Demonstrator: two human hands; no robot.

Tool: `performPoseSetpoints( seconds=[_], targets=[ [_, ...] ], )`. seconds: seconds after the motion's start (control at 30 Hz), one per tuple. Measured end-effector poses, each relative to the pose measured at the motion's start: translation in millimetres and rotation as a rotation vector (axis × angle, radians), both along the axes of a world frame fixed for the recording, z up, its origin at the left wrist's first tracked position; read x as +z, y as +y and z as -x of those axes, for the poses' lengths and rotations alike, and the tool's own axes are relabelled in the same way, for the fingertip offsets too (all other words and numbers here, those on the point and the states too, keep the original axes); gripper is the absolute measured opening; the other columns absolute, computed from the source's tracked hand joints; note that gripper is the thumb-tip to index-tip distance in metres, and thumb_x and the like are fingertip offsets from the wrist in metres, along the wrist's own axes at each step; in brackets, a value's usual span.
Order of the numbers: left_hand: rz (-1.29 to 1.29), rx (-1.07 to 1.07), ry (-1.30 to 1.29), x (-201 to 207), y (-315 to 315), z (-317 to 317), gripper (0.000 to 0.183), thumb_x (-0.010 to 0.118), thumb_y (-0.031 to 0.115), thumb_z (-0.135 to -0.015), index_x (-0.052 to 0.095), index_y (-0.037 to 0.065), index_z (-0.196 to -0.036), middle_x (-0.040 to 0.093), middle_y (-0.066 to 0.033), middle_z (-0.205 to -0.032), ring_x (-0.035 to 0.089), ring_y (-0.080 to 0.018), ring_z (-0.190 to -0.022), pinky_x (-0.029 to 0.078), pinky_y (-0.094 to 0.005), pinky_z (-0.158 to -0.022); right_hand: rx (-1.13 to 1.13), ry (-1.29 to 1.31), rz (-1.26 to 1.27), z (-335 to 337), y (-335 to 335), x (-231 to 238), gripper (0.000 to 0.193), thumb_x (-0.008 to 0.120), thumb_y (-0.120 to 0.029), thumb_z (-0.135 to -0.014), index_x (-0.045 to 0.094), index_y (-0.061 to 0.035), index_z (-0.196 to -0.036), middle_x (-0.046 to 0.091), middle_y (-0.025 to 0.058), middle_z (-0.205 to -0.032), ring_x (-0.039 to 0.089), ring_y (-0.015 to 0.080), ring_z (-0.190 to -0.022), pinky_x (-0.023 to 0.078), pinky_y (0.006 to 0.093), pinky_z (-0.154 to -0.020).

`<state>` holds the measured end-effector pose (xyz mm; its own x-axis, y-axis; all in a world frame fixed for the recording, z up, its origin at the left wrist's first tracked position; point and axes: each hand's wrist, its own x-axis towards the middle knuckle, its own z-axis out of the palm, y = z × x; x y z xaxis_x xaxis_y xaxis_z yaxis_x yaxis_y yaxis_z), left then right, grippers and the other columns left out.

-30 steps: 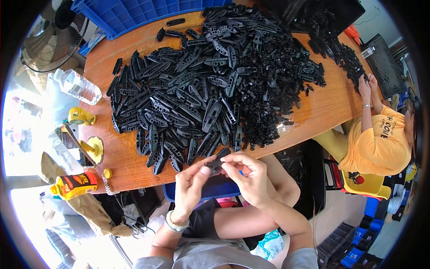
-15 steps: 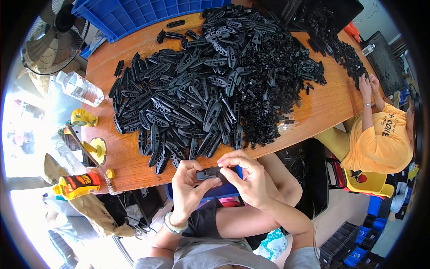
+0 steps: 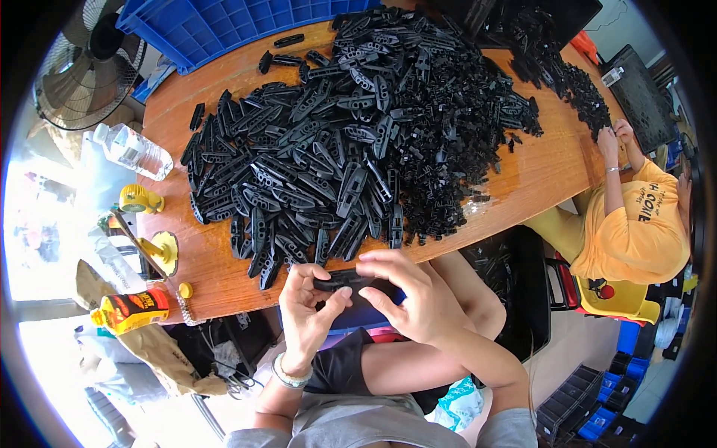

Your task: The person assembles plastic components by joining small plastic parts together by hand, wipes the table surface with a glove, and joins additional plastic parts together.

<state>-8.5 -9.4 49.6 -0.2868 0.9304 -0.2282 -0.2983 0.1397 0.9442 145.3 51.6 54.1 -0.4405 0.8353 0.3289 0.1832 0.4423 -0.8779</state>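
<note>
Just off the table's near edge, a small elongated black plastic part (image 3: 340, 280) is held up in front of me. My left hand (image 3: 306, 321) is closed on its left end, pinching it between thumb and curled fingers. My right hand (image 3: 418, 302) curves around the right end, its thumb and fingers apart; whether a fingertip touches the part is hidden. Beyond my hands, a heap of similar long black plastic parts (image 3: 299, 168) covers the middle of the table. Against its right side lies a pile of much smaller black pieces (image 3: 448, 134).
The wooden table (image 3: 213, 276) carries a blue crate (image 3: 239, 33) at the back. At its left stand a water bottle (image 3: 134, 151), a small yellow fan (image 3: 142, 199) and a yellow bottle (image 3: 131, 310). A co-worker in an orange shirt (image 3: 635, 231) handles black pieces at the right.
The black part has tilted and moved slightly up and left. My right thumb has come away from it, and the right fingers have spread wider.
</note>
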Motion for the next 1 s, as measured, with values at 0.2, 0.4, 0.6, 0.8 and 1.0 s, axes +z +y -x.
performPoseSetpoints(
  seconds=[0.2, 0.4, 0.6, 0.8, 1.0],
  targets=[
    [0.073, -0.104, -0.017, 2.9, -11.1, 2.7, 0.022, 0.066, -0.003, -0.081, 0.049, -0.002, -0.095, 0.062, -0.0095, -0.078, 0.066, -0.0155, -0.072, 0.054, -0.0237, -0.066, 0.089, -0.153, 0.355, -10.2, -5.6, 1.8, 0.026, 0.07, -0.009, -0.081, 0.063, 0.0011, -0.103, 0.067, 0.0104, -0.085, 0.063, 0.0174, -0.07, 0.05, 0.0295, -0.066],
    [-0.03, -0.316, 0.615, 1.0, 4.4, 14.1, 0.024, 0.073, 0.005, -0.076, 0.061, -0.002, -0.096, 0.064, -0.0087, -0.088, 0.065, -0.0194, -0.082, 0.051, -0.0288, -0.075, 0.237, -0.1, 0.714, -28.7, 3.3, -18.3, 0.019, 0.065, -0.009, -0.086, 0.063, 0.0034, -0.101, 0.069, 0.0097, -0.083, 0.065, 0.0137, -0.069, 0.05, 0.0262, -0.064],
    [-0.255, -0.085, 1.326, -29.8, 29.3, -1.5, 0.021, 0.073, 0.014, -0.073, 0.06, 0.003, -0.085, 0.051, -0.0098, -0.08, 0.054, -0.0273, -0.073, 0.045, -0.0369, -0.066, -0.317, -0.344, -0.195, -34.0, 40.1, -31.3, 0.013, 0.061, 0.004, -0.078, 0.063, -0.0016, -0.09, 0.058, 0.0089, -0.082, 0.057, 0.0235, -0.073, 0.045, 0.0343, -0.064],
    [-0.229, -0.01, 1.427, -37.2, 41.7, -13.9, 0.013, 0.067, 0.006, -0.075, 0.055, 0.004, -0.08, 0.05, -0.0092, -0.078, 0.054, -0.0265, -0.07, 0.044, -0.0364, -0.058, -0.341, -0.664, -0.468, -48.7, 76.2, -42.1, 0.013, 0.063, -0.002, -0.069, 0.064, -0.0017, -0.082, 0.051, 0.0074, -0.085, 0.047, 0.0245, -0.085, 0.036, 0.0372, -0.075],
    [-0.287, 0.043, 1.461, -46.3, 35.4, -11.0, 0.013, 0.067, 0.004, -0.076, 0.058, 0.005, -0.084, 0.051, -0.0087, -0.08, 0.055, -0.0263, -0.07, 0.045, -0.0354, -0.056, -0.218, -0.852, -0.518, -47.2, 80.2, -45.9, 0.012, 0.063, -0.007, -0.07, 0.065, -0.0013, -0.081, 0.05, 0.0072, -0.083, 0.046, 0.0232, -0.087, 0.034, 0.0362, -0.076]
  ],
)
